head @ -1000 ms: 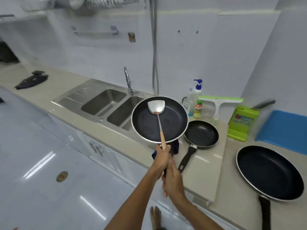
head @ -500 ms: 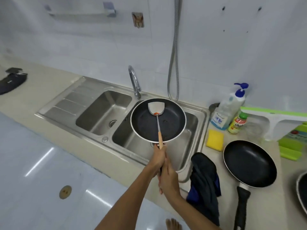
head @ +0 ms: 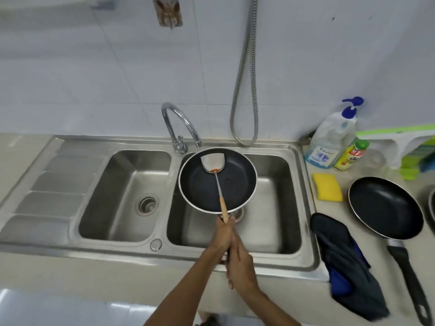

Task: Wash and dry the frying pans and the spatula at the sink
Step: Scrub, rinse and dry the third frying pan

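Frying pan [head: 200, 184] hangs over the right basin of the sink [head: 308, 196], spatula [head: 213, 162] lying inside it. Left hand [head: 222, 235] grips the spatula's wooden end; right hand [head: 241, 267] clenches the pan's handle behind it. Second pan [head: 386, 208], sponge [head: 327, 187] and cloth [head: 346, 262] lie toward the right edge of the surface [head: 294, 288].

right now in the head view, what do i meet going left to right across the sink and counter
ribbed steel draining board → left steel sink basin → large black frying pan with steel spatula in it → yellow rectangular sponge → smaller black frying pan
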`<state>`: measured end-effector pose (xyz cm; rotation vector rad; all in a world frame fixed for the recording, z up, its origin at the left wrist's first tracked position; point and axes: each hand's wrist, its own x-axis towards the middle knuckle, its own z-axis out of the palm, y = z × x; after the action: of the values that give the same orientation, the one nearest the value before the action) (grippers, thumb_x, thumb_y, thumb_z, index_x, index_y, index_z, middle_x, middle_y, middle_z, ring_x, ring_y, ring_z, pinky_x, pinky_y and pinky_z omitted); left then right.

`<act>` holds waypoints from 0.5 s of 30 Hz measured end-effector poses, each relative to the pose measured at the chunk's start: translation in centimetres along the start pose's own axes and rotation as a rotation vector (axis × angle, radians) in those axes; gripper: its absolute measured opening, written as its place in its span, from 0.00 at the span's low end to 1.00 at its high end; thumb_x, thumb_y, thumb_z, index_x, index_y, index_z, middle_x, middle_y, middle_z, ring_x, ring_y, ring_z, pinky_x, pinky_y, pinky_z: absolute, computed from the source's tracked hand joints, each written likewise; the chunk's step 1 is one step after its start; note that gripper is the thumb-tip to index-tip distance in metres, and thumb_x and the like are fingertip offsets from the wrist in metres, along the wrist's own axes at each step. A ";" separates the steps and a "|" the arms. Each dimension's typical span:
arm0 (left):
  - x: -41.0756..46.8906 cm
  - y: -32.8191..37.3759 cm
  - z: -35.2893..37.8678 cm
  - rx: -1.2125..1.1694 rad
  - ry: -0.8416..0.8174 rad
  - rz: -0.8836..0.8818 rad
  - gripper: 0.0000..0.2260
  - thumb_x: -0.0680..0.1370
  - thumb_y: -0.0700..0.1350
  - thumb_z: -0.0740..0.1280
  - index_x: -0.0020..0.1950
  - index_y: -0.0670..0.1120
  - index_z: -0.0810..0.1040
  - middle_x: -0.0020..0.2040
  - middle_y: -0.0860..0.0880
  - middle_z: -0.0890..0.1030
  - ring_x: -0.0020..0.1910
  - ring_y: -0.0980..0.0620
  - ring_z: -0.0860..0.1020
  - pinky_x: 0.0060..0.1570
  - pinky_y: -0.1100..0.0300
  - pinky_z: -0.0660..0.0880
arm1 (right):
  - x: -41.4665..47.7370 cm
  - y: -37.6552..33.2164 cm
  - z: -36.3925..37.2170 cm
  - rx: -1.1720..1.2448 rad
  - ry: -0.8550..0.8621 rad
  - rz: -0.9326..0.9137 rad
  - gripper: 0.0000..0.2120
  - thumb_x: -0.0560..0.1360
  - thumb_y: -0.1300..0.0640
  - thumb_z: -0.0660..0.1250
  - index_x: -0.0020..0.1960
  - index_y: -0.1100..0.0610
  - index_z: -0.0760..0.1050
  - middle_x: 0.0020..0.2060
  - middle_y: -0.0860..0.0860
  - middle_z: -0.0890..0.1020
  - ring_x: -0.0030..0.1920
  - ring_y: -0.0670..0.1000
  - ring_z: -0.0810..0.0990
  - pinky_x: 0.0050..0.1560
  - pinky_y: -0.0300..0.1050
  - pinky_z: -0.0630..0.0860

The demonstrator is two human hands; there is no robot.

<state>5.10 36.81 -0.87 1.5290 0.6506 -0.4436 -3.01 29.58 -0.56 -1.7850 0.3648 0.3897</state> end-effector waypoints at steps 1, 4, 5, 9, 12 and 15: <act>-0.1 0.0 0.0 0.000 0.008 -0.002 0.10 0.85 0.46 0.61 0.65 0.43 0.69 0.45 0.49 0.75 0.42 0.53 0.74 0.44 0.58 0.73 | -0.1 -0.2 0.0 -0.003 0.008 -0.009 0.19 0.86 0.45 0.49 0.74 0.32 0.65 0.22 0.47 0.71 0.20 0.48 0.71 0.21 0.44 0.71; 0.5 -0.2 -2.2 0.001 -0.037 -0.025 0.07 0.85 0.45 0.61 0.61 0.44 0.69 0.43 0.49 0.73 0.40 0.54 0.73 0.42 0.59 0.72 | -0.3 -0.6 2.5 -0.021 0.062 -0.014 0.19 0.85 0.44 0.49 0.73 0.31 0.65 0.23 0.49 0.72 0.20 0.47 0.71 0.21 0.43 0.70; 0.7 -0.4 -2.6 0.000 -0.058 -0.034 0.07 0.85 0.46 0.61 0.60 0.44 0.69 0.43 0.49 0.73 0.40 0.53 0.73 0.43 0.58 0.72 | -0.4 -0.7 3.0 -0.017 0.073 -0.009 0.19 0.85 0.43 0.49 0.73 0.30 0.65 0.23 0.49 0.72 0.21 0.46 0.71 0.21 0.42 0.70; 1.2 -1.1 -3.7 -0.018 -0.118 -0.063 0.09 0.85 0.48 0.62 0.63 0.46 0.70 0.47 0.49 0.75 0.44 0.53 0.75 0.49 0.57 0.73 | -0.5 -0.7 4.2 0.001 0.087 0.013 0.18 0.84 0.41 0.48 0.72 0.29 0.65 0.24 0.49 0.74 0.23 0.47 0.73 0.24 0.43 0.71; 1.7 -1.5 -4.0 -0.037 -0.140 -0.068 0.06 0.86 0.49 0.61 0.60 0.49 0.70 0.48 0.49 0.76 0.46 0.53 0.76 0.52 0.57 0.73 | -0.2 -0.7 4.3 0.014 0.053 0.054 0.17 0.84 0.39 0.48 0.69 0.24 0.63 0.26 0.52 0.76 0.25 0.51 0.74 0.26 0.45 0.73; 1.6 -1.6 -3.8 -0.016 -0.155 -0.073 0.06 0.86 0.50 0.59 0.60 0.49 0.69 0.46 0.48 0.75 0.45 0.53 0.76 0.50 0.57 0.73 | 0.4 -0.9 4.1 0.036 0.016 0.109 0.15 0.83 0.36 0.48 0.67 0.26 0.65 0.31 0.55 0.82 0.30 0.54 0.81 0.32 0.48 0.80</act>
<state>4.86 40.79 -2.80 1.4431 0.5888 -0.6050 -2.50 33.74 -0.88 -1.7386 0.4788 0.4427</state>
